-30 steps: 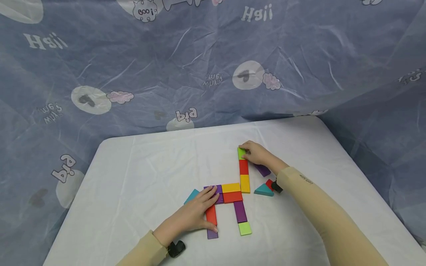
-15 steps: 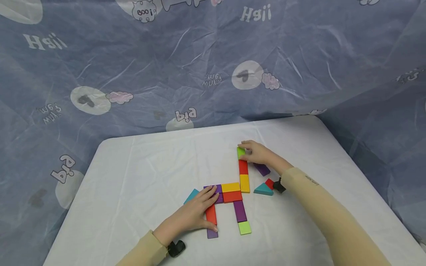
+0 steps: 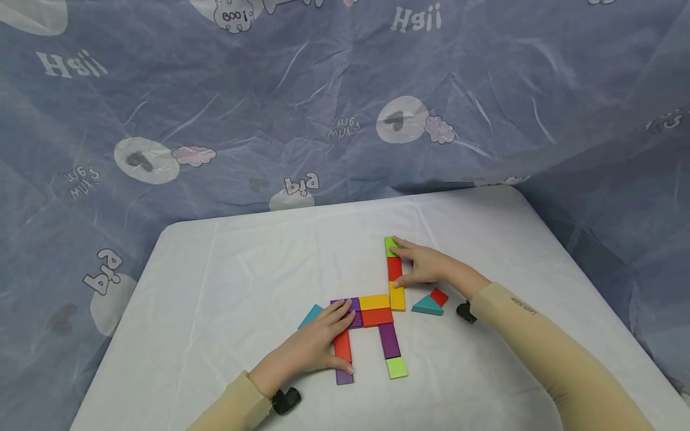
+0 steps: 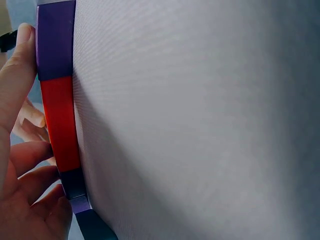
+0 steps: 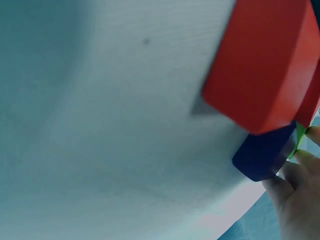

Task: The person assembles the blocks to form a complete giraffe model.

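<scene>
Head view, from the left: a teal block (image 3: 311, 315) shows just past the left hand (image 3: 312, 347). That hand is spread, fingers reaching over two purple blocks (image 3: 353, 306), thumb apart from them and lying at the purple foot (image 3: 344, 377); between the two stands the red leg (image 3: 342, 347). It pinches nothing that can be seen, and matches its pose of half a second ago.

Next come a yellow bar (image 3: 374, 303) and a red bar (image 3: 377, 318) edge to edge, with a purple leg (image 3: 389, 340) and a lime foot (image 3: 396, 367) below.

Then the upright column, lying flat: lime block (image 3: 389, 246), red block (image 3: 395, 269), yellow block (image 3: 397, 299). Here is the change: the right hand (image 3: 428, 265) has let its thumb slip from the lime block down to the yellow one, fingers staying near the top. It is now spread along the column's right side, pinching nothing visible. The three blocks lie in line, so the work looks to be at straightening.

Right wrist view shows a dark block (image 5: 262, 154) at the fingers. Rightmost lie a teal triangle (image 3: 427, 306) and a red piece (image 3: 439, 296), untouched.
</scene>
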`<state>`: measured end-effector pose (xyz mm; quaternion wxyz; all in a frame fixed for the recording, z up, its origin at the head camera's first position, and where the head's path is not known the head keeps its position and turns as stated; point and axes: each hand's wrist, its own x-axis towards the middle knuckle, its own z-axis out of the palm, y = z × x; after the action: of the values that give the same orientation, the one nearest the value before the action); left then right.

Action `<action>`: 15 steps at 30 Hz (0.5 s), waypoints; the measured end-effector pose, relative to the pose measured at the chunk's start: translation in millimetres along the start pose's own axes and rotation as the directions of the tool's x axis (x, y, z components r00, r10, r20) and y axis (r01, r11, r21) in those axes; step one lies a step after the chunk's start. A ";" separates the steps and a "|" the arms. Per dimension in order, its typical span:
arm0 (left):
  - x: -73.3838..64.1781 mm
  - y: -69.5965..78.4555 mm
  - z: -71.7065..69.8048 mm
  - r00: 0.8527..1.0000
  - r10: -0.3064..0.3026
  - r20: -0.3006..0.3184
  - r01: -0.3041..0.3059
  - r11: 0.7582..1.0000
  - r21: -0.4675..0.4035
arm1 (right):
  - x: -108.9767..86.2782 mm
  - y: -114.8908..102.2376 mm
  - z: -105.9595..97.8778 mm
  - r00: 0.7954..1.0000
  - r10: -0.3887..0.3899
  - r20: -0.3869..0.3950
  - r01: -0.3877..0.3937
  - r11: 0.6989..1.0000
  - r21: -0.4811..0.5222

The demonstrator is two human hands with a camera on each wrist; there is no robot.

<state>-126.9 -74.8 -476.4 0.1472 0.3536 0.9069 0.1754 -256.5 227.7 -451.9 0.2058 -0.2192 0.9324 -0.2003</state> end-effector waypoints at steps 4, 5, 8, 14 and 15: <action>1.5 -0.7 0.1 1.000 0.011 -0.008 -0.011 1.000 0.003 | -1.4 3.5 0.5 1.000 -0.027 -0.015 0.027 0.999 -0.025; 1.8 -0.9 0.0 1.000 0.016 -0.011 -0.016 1.000 0.001 | -1.4 4.3 0.8 0.999 -0.031 -0.018 0.031 0.999 -0.032; 2.3 -1.0 -0.4 0.999 0.027 -0.017 -0.027 1.000 -0.001 | -2.0 5.3 0.9 0.999 -0.034 -0.026 0.033 0.999 -0.035; 1.7 -0.8 1.3 1.000 0.024 -0.016 -0.024 1.000 -0.013 | -1.9 7.4 3.0 0.999 -0.034 -0.025 0.034 0.999 -0.009; 1.5 -0.5 1.5 1.000 0.020 -0.016 -0.021 1.000 -0.015 | -2.3 8.2 2.7 0.999 -0.029 -0.028 0.030 0.999 0.011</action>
<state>-127.6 -73.8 -478.2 0.1410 0.3605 0.9030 0.1865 -256.0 234.7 -457.3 0.1909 -0.2290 0.9308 -0.2116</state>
